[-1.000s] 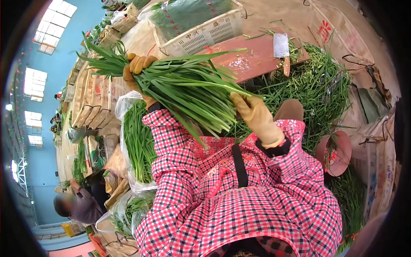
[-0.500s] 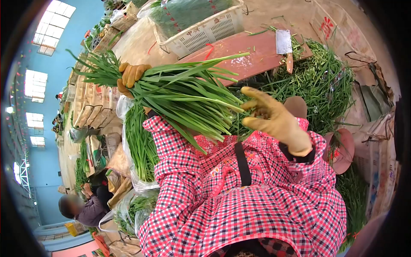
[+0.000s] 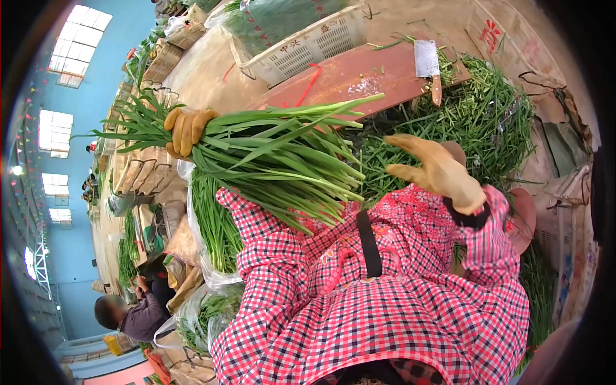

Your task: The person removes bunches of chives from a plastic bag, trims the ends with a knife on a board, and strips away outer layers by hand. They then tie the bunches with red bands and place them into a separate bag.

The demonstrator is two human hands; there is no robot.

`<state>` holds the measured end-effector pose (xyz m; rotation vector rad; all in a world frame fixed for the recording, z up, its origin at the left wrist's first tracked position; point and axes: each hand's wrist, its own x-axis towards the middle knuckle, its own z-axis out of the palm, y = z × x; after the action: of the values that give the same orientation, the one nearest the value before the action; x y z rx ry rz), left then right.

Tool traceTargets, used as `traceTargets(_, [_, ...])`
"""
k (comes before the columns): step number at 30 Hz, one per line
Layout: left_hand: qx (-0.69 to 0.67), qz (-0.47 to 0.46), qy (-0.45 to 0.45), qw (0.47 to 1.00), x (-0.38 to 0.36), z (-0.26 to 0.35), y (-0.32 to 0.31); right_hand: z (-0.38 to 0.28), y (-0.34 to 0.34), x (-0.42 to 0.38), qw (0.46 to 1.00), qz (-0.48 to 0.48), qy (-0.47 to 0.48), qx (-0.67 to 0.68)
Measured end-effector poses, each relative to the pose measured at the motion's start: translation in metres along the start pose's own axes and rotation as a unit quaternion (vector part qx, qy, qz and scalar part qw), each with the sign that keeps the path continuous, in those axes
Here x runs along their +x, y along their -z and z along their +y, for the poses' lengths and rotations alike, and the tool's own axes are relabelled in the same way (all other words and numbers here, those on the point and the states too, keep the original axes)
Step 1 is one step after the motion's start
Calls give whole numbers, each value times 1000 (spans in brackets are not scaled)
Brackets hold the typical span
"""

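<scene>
My left hand (image 3: 188, 133), in a tan work glove, is closed around a big bunch of garlic chives (image 3: 276, 154) near its leafy end. The pale stem ends fan out to the right, above my lap. To the right of those ends, my right hand (image 3: 439, 170) is gloved too, with thumb and fingers apart and nothing in it. A cleaver (image 3: 427, 64) lies on the reddish board (image 3: 346, 90) beyond the bunch. More long green chives (image 3: 218, 231) lie in clear plastic by my left side.
A heap of cut green trimmings (image 3: 475, 128) lies right of the board. A white plastic crate (image 3: 314, 45) with bagged greens stands behind it, another crate (image 3: 513, 38) at far right. At left, a person (image 3: 141, 314) sits near stacked crates (image 3: 147, 170).
My right hand has moved right, away from the stem ends. My left hand has shifted slightly left and down with the chives. The view has tilted slightly.
</scene>
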<state>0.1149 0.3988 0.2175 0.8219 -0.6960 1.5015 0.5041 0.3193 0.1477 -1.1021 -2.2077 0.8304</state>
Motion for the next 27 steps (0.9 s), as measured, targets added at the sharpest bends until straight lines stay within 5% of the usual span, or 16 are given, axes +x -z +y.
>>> traceTargets(2, [-3,-17,6,1000,0,-5,1,-20,-7,30,984,-111,-24,136])
traceTargets(4, [-7,-37,16,999,1,-11,-1,-36,-25,50,978,-97,-48,180])
traceTargets(7, [-1,-54,22,998,-2,-17,0,-51,-55,69,903,19,0,430])
traceTargets(11, [38,-41,43,998,-11,-15,3,-70,-59,71,857,46,-158,488])
traceTargets(15, [39,-30,3,999,-17,-19,4,-69,-67,68,825,108,-172,528])
traceTargets(19, [35,6,-35,999,-22,-21,3,-58,-78,64,853,167,-128,477])
traceTargets(27, [9,61,-32,998,-26,7,5,-37,-82,64,709,202,-62,673])
